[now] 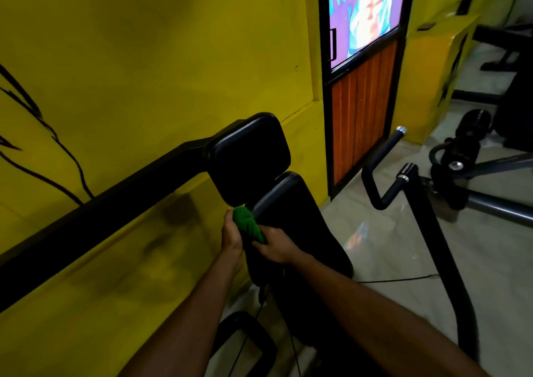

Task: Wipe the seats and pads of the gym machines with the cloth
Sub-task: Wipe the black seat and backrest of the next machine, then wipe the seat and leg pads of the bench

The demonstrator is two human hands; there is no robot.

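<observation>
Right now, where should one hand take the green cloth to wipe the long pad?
Probably its bunched middle, from above with the palm down: the green cloth is held crumpled lengthwise between the left hand and right hand beside the long pad, so the bulk sits there.

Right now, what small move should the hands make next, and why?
Probably spread the green cloth flat onto the long black pad and stroke along it: the left hand and right hand hold it bunched at that pad's left edge, just below the square pad.
</observation>
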